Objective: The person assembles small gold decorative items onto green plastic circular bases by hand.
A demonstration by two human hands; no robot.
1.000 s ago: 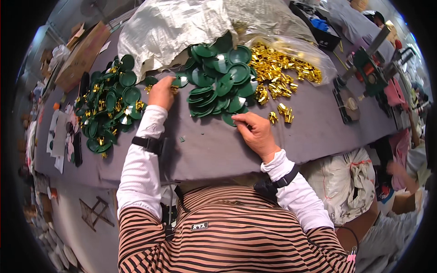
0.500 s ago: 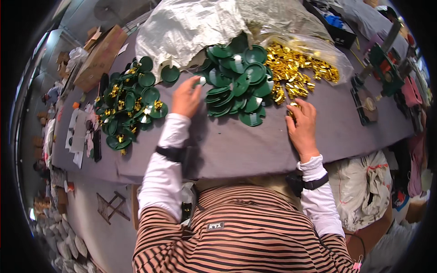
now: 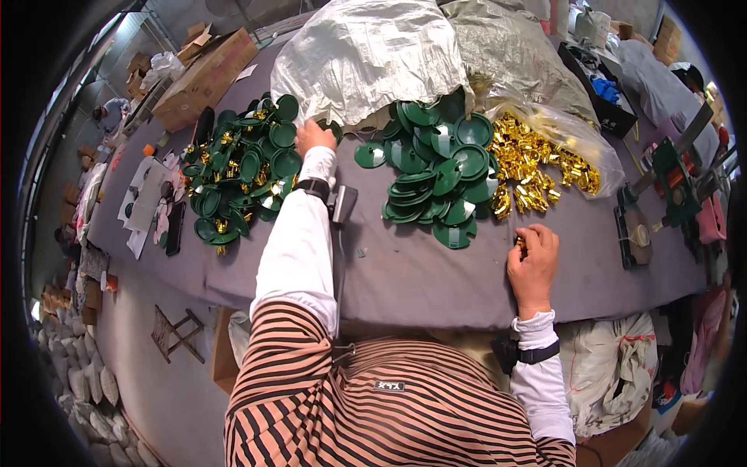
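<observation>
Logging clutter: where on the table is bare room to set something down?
Mostly bare: grey cloth between the white left sleeve and right hand, below the round green plastic discs; also between that hand and the dark-green metal press. Crowded: the discs, shiny gold pieces, left green-and-gold heap.

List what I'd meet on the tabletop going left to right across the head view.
Flat black object → green discs mixed with gold pieces → left hand → single green disc → heap of green discs → heap of gold pieces → green-bodied metal device.
</observation>
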